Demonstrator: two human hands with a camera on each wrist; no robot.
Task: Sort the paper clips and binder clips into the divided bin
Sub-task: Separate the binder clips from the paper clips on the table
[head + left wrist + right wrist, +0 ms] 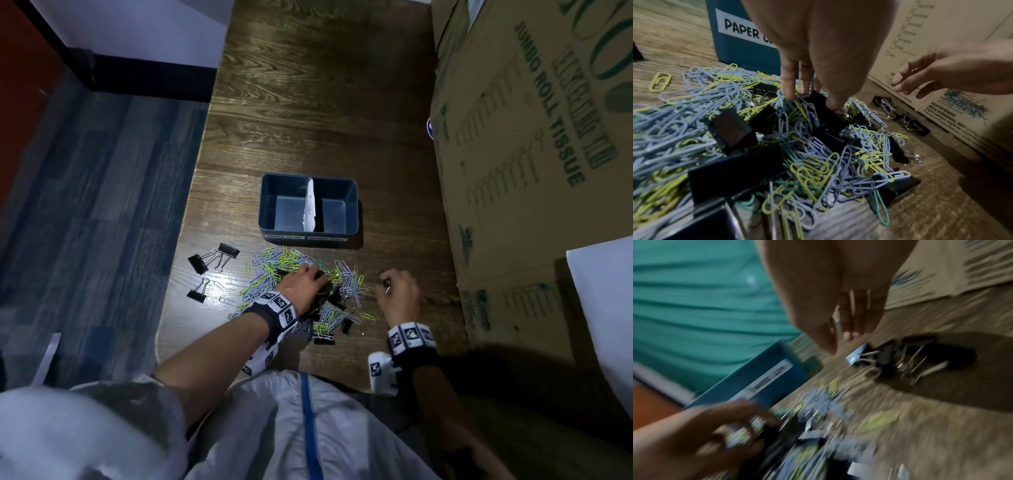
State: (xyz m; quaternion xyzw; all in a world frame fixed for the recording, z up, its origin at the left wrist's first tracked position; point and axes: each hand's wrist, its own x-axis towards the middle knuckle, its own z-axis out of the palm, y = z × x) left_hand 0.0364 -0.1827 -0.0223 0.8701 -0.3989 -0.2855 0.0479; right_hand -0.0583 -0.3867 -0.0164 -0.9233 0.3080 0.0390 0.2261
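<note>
Bin label (744, 30) legible from left wrist only

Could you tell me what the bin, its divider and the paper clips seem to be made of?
Bin: likely moulded plastic, smooth blue walls, rounded corners.
Divider: looks like folded white paper, creased and leaning.
Paper clips: bent wire, apparently coated, in matte blue, yellow and green.

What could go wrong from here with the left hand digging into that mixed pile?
1. The left hand pinches a black binder clip buried among paper clips; tangled paper clips may well ride along into the wrong half of the bin.
2. Both compartments look empty and the white divider leans, so clips might slip past it.
3. Stray binder clips lie near the table edge; a sweep could knock them off.
</note>
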